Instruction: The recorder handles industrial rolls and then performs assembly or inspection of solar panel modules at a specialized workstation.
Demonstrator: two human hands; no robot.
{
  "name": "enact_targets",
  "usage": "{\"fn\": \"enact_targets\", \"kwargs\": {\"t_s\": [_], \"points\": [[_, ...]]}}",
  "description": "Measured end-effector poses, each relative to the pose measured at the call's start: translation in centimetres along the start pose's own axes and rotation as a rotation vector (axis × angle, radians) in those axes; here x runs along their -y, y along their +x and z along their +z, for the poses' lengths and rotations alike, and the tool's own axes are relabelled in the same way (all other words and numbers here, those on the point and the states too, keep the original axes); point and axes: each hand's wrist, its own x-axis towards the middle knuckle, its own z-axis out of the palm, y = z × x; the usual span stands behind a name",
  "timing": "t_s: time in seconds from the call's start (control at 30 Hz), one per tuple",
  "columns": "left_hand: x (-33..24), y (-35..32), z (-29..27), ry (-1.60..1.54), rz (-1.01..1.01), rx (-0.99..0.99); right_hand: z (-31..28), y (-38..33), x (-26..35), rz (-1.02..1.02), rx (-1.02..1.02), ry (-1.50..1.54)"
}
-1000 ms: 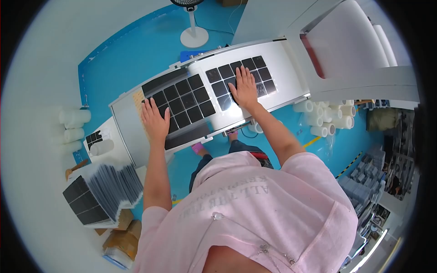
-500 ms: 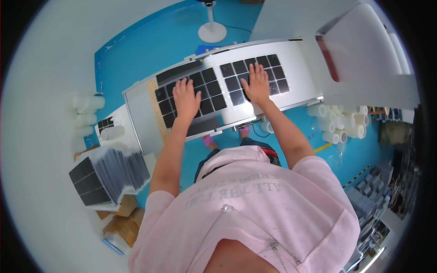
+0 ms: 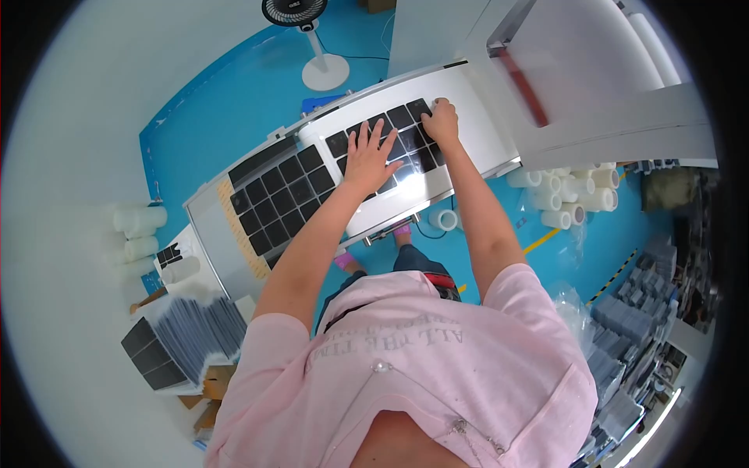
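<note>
- At far left, pale rolls stand close to the wall; below them is a tall stack of grey-edged sheets with a black panel face at its left, beside cardboard boxes.
- A yellowish perforated strip runs across the long worktable, just left of the first sheet.
- The left sheet, a grid of black squares, lies flat on the worktable; the left forearm passes over its lower right corner.
- Behind the worktable, a fan stands on the blue floor.
- The left hand is over the left part of the right sheet, palm down, fingers spread apart; how firmly it presses cannot be told.
- That right sheet, also gridded in black squares, lies on the white surface, near the left sheet.
- The right hand is at its upper right corner, fingers curled and thumb toward the squares; whether they clamp the edge cannot be told.
- Farther right are a white housing with a red strip, and a heap of white rolls below.
</note>
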Motion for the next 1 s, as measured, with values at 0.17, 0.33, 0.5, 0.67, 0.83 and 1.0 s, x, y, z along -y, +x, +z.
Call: {"fn": "enact_targets", "kwargs": {"t_s": [0.17,0.33,0.5,0.67,0.83,1.0], "points": [[-0.3,0.6,1.9,0.091,0.027,-0.042,-0.9,2.4,-0.8,0.089,0.176,0.006],[-0.5,0.8,1.9,0.106,0.020,-0.043,-0.4,5.4,-2.2,-0.311,0.090,0.077],[-0.5,0.9,1.6,0.090,0.007,-0.041,-0.1,7.3,-1.7,-0.230,0.238,0.079],[-0.3,0.9,1.5,0.080,0.004,-0.027,0.0,7.3,-1.5,-0.217,0.319,0.042],[-0.5,0.8,1.3,0.090,-0.011,-0.018,-1.7,3.9,-1.3,-0.680,-0.052,0.101],[-0.6,0.8,1.2,0.089,-0.010,-0.014,-1.8,2.0,-2.2,-0.778,-0.093,0.105]]}}
